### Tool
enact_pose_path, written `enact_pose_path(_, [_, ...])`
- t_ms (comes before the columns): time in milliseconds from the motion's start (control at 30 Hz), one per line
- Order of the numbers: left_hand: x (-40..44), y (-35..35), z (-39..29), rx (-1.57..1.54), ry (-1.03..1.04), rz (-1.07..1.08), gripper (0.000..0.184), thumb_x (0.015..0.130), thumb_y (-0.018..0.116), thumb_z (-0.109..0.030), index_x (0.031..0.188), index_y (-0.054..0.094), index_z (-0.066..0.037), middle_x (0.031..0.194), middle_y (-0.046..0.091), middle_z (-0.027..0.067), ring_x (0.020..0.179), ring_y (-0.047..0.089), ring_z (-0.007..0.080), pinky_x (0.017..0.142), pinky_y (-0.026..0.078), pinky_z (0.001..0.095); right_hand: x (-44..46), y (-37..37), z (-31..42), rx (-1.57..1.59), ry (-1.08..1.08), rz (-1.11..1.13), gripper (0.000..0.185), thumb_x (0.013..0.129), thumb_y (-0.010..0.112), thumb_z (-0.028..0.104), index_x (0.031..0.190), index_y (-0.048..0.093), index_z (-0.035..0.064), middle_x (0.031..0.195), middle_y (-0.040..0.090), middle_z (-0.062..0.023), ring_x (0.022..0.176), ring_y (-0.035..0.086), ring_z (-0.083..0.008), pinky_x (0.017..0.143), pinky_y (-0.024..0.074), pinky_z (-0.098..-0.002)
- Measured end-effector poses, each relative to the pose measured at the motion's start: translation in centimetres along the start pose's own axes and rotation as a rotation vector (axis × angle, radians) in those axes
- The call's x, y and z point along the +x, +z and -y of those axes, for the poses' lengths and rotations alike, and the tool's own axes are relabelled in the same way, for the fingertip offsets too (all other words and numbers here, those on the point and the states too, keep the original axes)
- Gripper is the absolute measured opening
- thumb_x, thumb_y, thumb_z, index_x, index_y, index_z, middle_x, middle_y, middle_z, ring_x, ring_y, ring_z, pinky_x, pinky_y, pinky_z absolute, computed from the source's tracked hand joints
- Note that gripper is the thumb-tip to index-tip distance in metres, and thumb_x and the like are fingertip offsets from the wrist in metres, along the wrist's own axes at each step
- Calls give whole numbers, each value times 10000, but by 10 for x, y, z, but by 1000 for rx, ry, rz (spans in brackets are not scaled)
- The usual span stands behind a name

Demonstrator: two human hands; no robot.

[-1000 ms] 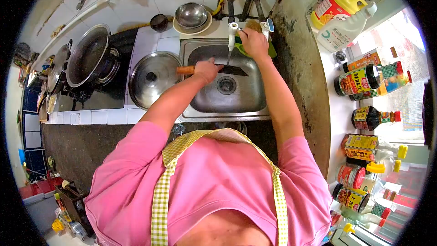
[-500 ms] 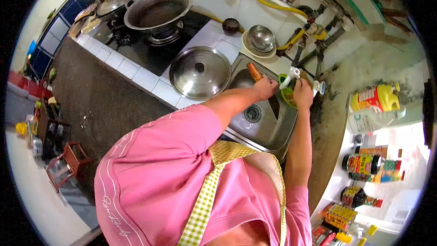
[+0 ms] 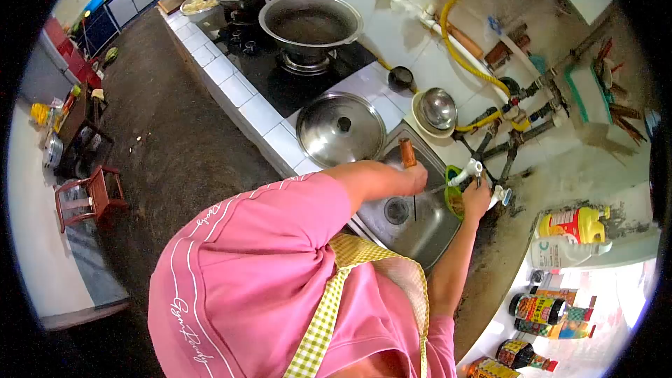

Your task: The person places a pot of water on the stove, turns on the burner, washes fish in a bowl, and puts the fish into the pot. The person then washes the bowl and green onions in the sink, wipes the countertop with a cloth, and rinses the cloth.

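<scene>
My left hand (image 3: 416, 178) is closed round a knife over the steel sink (image 3: 428, 238). The knife's wooden handle (image 3: 407, 152) sticks up past my fingers, and its dark blade is seen nearly edge-on below them. At the white tap (image 3: 465, 172) on the sink's right side, my right hand (image 3: 477, 197) has its fingers closed on the tap's handle. A green basket (image 3: 453, 201) stands partly behind the tap, beside my right hand.
A steel lid (image 3: 341, 129) lies on the tiled counter left of the sink. Behind it a wok (image 3: 311, 21) stands on the black stove (image 3: 280, 91). Metal and cream bowls (image 3: 435, 110) are behind the sink. Sauce bottles (image 3: 537, 308) line the right ledge.
The view has turned left, so the sink now appears lower and further right. The knife has moved from lying flat across the sink to blade down. My right hand has stayed at the tap.
</scene>
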State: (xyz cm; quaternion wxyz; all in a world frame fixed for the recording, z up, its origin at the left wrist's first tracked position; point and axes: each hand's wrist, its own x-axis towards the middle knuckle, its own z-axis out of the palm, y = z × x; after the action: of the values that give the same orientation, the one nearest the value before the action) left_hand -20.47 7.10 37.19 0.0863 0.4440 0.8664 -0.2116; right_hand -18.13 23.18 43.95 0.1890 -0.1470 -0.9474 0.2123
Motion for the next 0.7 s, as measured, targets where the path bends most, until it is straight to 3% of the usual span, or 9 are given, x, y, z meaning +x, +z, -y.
enact_pose_path(100, [-13, 13, -9, 71, 69, -102, 191, 735, 502, -274, 805, 642, -165, 933, 554, 111, 800, 550, 253, 523, 423, 400, -18, 1, 29, -82, -41, 57, 451, 763, 458, 232, 1175, 408, 55, 1005, 530, -223, 855, 526, -366, 739, 409, -409])
enact_pose_path(167, [-40, 3, -15, -16, 122, -224, 226, 733, 522, -267, 932, 598, -193, 873, 587, 90, 803, 552, 283, 558, 464, 455, -27, -21, 50, -40, 83, 198, 577, 753, 489, 262, 1247, 294, 37, 1077, 497, -221, 901, 526, -335, 791, 392, -388])
enact_pose_path(233, [-56, 19, -19, -366, -102, -463, 271, 740, 475, -237, 1010, 500, -250, 1000, 503, 150, 609, 558, 269, 437, 460, 405, -32, -28, 19, 253, 244, 128, 613, 735, 524, 265, 1251, 283, 36, 1078, 506, -191, 916, 523, -302, 798, 392, -359])
enact_pose_path(300, [-122, 13, 12, -277, 65, -647, 302, 745, 437, -136, 1006, 419, -285, 1127, 375, 153, 428, 523, 235, 345, 438, 336, -47, -38, 12, 362, 188, -24, 567, 732, 541, 250, 1229, 341, 65, 1016, 529, -144, 829, 535, -237, 714, 427, -324])
enact_pose_path(333, [-155, 7, 20, -217, 18, -580, 416, 747, 425, -103, 1116, 362, -282, 1087, 388, 170, 467, 537, 219, 343, 432, 319, -53, -33, -4, 382, 108, -93, 524, 750, 529, 237, 1210, 368, 46, 930, 555, -131, 725, 537, -190, 642, 430, -303])
enact_pose_path(367, [-185, 14, 25, -221, -66, -698, 423, 734, 442, -111, 1119, 376, -273, 1057, 404, 147, 473, 533, 223, 351, 435, 314, -60, -35, 0, 532, 316, -39, 484, 762, 521, 203, 1198, 387, 44, 832, 577, -109, 625, 523, -149, 565, 417, -287])
enact_pose_path(400, [-210, 32, 31, -149, -167, -738, 438, 715, 459, -111, 1116, 413, -281, 1048, 409, 135, 483, 532, 227, 378, 441, 300, -67, -26, -8, 506, 243, -101, 470, 751, 542, 202, 1139, 412, -28, 729, 605, -132, 590, 558, -159, 573, 432, -268])
enact_pose_path(533, [-331, 77, 42, -115, -488, -802, 450, 711, 469, -95, 1106, 446, -310, 1020, 427, 113, 563, 528, 199, 486, 416, 314, -108, 19, 31, 728, 257, -16, 360, 755, 543, 152, 1055, 478, -35, 686, 589, -106, 555, 543, -124, 516, 422, -235])
enact_pose_path(700, [-436, 106, -20, -26, -748, -818, 387, 692, 501, -110, 1027, 482, -303, 1028, 429, 123, 652, 530, 209, 520, 401, 308, -176, 72, 78, 926, 239, 365, 263, 781, 503, 102, 1017, 503, -15, 715, 555, -62, 544, 510, -97, 421, 385, -207])
